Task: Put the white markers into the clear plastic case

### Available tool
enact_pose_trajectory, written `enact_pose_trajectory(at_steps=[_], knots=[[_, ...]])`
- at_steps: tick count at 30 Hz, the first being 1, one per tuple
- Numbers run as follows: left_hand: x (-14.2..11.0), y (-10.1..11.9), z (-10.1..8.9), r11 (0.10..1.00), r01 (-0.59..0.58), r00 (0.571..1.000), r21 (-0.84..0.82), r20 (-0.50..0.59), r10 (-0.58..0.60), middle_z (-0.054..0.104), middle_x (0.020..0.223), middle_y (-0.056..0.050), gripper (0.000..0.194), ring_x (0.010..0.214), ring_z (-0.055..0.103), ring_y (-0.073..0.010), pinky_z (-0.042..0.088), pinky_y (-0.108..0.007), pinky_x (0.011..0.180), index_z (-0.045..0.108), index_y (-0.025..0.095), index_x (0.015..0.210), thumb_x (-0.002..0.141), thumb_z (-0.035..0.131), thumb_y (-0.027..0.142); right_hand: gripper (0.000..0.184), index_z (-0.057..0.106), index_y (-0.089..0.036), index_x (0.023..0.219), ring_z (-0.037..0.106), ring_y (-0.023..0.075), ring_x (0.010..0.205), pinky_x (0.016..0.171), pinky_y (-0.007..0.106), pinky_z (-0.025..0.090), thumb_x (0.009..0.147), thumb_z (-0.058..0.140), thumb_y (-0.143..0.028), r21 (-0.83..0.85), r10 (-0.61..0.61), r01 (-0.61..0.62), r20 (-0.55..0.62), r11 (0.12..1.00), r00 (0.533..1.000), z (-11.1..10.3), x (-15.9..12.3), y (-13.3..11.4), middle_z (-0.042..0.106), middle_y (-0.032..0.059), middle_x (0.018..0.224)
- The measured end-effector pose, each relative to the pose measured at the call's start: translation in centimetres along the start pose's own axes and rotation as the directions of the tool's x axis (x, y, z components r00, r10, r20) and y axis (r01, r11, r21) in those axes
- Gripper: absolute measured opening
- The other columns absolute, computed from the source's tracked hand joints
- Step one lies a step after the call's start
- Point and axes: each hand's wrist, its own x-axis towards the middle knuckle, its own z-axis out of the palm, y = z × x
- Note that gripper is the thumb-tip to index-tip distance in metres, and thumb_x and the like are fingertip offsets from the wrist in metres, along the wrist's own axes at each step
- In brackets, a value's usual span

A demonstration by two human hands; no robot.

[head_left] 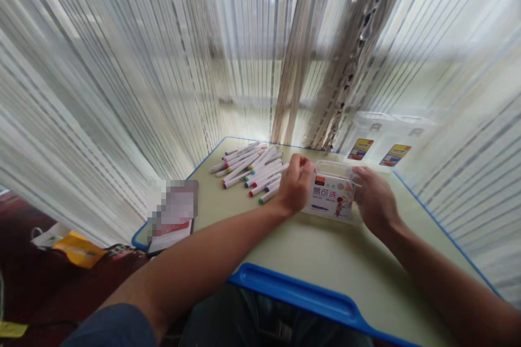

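Note:
A clear plastic marker box [331, 192] with a printed label stands on the pale green desk [325, 265]. My left hand [293, 183] is closed against the box's left side. On the box's right side my right hand [375, 199] grips it with curled fingers. Just left of my left hand lies a heap of several white markers [252, 168] with coloured caps.
A card or booklet [173, 214] lies at the desk's left corner. The desk has a blue rim [293, 288]. White string curtains hang close around the desk on three sides. Two small labels [360, 149] sit behind the box. Yellow packaging [79, 249] lies on the floor at the left.

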Motion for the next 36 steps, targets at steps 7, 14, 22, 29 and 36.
enact_pose_trajectory(at_steps=[7, 14, 22, 29, 36], knots=[[-0.1, 0.7, -0.5, 0.986, -0.136, 0.989, 0.096, -0.039, 0.140, 0.062, 0.084, -0.002, 0.018, 0.078, 0.059, -0.0151, 0.045, -0.027, 0.073, 0.046, 0.021, 0.091, 0.095, 0.037, 0.036, 0.033, 0.064, -0.019, 0.083, 0.068, 0.0252, 0.070, 0.054, 0.034, 0.053, 0.081, 0.060, -0.051, 0.014, 0.016, -0.017, 0.087, 1.000, 0.996, 0.2, -0.2, 0.3, 0.070, 0.0053, 0.071], [0.1, 0.3, -0.6, 0.991, -0.107, 0.994, 0.076, -0.005, 0.108, 0.063, 0.090, -0.003, 0.021, 0.079, 0.060, -0.0154, 0.047, -0.026, 0.069, 0.047, 0.021, 0.094, 0.095, 0.035, 0.039, 0.028, 0.065, -0.020, 0.082, 0.067, 0.0241, 0.073, 0.054, 0.034, 0.054, 0.082, 0.063, -0.049, -0.024, -0.090, 0.091, 0.072, 0.996, 0.993, 0.0, -0.6, 0.1, 0.068, 0.0047, 0.074], [-0.3, 0.6, -0.4, 0.994, -0.095, 0.995, 0.047, 0.047, 0.093, 0.064, 0.097, -0.004, 0.035, 0.076, 0.061, -0.0156, 0.049, -0.026, 0.064, 0.050, 0.024, 0.111, 0.094, 0.037, 0.051, 0.022, 0.071, -0.022, 0.087, 0.066, 0.0199, 0.065, 0.053, 0.033, 0.054, 0.080, 0.068, -0.042, -0.079, -0.280, 0.273, -0.108, 0.959, 0.954, 0.5, -1.0, -0.7, 0.071, 0.0038, 0.078], [-0.5, 1.3, -0.4, 0.986, -0.167, 0.985, 0.010, 0.036, 0.166, 0.062, 0.089, -0.003, 0.031, 0.074, 0.060, -0.0153, 0.049, -0.026, 0.066, 0.050, 0.025, 0.111, 0.094, 0.038, 0.048, 0.028, 0.073, -0.018, 0.098, 0.067, 0.0207, 0.070, 0.061, 0.034, 0.053, 0.080, 0.069, -0.039, -0.297, -0.518, 0.455, -0.188, 0.840, 0.834, 0.5, -1.0, -0.9, 0.073, 0.0076, 0.084], [-0.1, 1.1, -0.4, 0.975, -0.218, 0.973, 0.048, -0.063, 0.221, 0.061, 0.088, -0.002, 0.026, 0.073, 0.057, -0.0150, 0.046, -0.026, 0.066, 0.050, 0.025, 0.107, 0.095, 0.039, 0.045, 0.036, 0.067, -0.021, 0.111, 0.069, 0.0221, 0.083, 0.072, 0.036, 0.055, 0.083, 0.064, -0.044, -0.224, -0.398, 0.395, 0.031, 0.891, 0.917, 0.2, -0.5, -1.3, 0.073, 0.0059, 0.096]])
